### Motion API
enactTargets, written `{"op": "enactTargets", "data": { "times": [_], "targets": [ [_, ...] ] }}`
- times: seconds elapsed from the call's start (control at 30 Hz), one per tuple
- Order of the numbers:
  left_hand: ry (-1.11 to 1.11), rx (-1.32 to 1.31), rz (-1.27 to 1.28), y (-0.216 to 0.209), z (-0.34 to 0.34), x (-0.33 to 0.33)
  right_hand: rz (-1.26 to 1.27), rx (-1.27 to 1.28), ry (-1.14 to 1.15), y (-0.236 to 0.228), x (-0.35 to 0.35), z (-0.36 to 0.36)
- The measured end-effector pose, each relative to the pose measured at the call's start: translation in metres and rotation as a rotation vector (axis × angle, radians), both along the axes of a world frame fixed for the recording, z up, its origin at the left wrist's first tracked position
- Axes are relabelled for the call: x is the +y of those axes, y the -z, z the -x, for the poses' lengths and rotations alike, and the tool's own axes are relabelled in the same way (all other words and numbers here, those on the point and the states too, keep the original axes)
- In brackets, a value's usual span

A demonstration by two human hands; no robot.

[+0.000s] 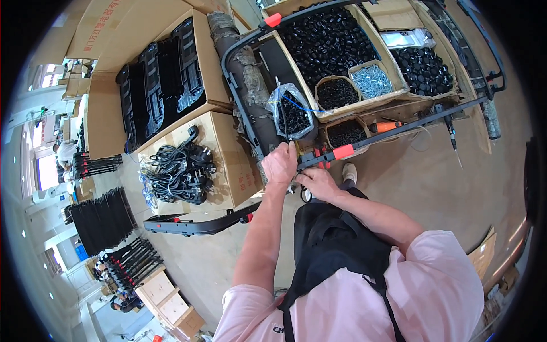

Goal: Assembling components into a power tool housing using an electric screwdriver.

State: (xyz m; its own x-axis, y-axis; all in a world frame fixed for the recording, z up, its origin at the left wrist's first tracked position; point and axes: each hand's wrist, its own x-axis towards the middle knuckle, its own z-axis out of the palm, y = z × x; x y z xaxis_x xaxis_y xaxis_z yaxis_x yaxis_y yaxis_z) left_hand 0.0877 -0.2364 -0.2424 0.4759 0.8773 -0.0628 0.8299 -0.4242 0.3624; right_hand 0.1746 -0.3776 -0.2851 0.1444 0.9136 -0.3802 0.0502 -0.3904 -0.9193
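A large black tubular frame point(399, 121) with red clips lies across the bench in front of me. My left hand point(279, 163) is closed in a fist round the frame's near left corner. A thin dark rod point(282, 117) rises just beyond its thumb; I cannot tell whether the hand holds it too. Just right of it and nearer me, my right hand point(319, 183) is closed, its fingers curled at the same corner; what they pinch is hidden. Beyond the left hand sits a clear plastic bag point(305, 122) of small black parts.
Cardboard trays hold black caps point(325, 40), silvery-blue screws point(370, 81) and black screws point(337, 94). An orange-handled tool point(388, 126) lies behind the front bar. Left, a carton point(219, 68) holds black panels, and bundled black cables point(179, 171) lie on a box. Another frame piece point(196, 226) is below it.
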Motion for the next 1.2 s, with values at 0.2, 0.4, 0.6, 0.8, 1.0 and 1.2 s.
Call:
{"op": "enactTargets", "data": {
  "times": [0.2, 0.4, 0.6, 0.8, 1.0, 1.2],
  "targets": [
    [-0.011, 0.038, 0.025, 0.002, -0.003, 0.003, 0.082, 0.055, 0.161, -0.007, 0.013, 0.015],
    [-0.020, 0.052, 0.041, -0.006, -0.002, 0.002, 0.038, -0.074, 0.152, -0.001, 0.014, 0.015],
    [-0.023, 0.037, 0.022, -0.007, -0.002, -0.002, 0.063, -0.116, -0.126, -0.006, 0.018, -0.011],
    [-0.327, -0.419, 0.096, -0.038, -0.002, 0.032, 0.113, -0.286, -0.427, -0.044, -0.003, -0.050],
    [-0.287, -0.239, -0.626, -0.092, 0.098, 0.253, 0.093, -0.259, -0.430, -0.069, -0.041, -0.089],
    [-0.452, 0.245, -0.521, -0.094, 0.188, 0.370, 0.166, -0.204, -0.006, -0.096, -0.043, -0.094]
  ]
}}
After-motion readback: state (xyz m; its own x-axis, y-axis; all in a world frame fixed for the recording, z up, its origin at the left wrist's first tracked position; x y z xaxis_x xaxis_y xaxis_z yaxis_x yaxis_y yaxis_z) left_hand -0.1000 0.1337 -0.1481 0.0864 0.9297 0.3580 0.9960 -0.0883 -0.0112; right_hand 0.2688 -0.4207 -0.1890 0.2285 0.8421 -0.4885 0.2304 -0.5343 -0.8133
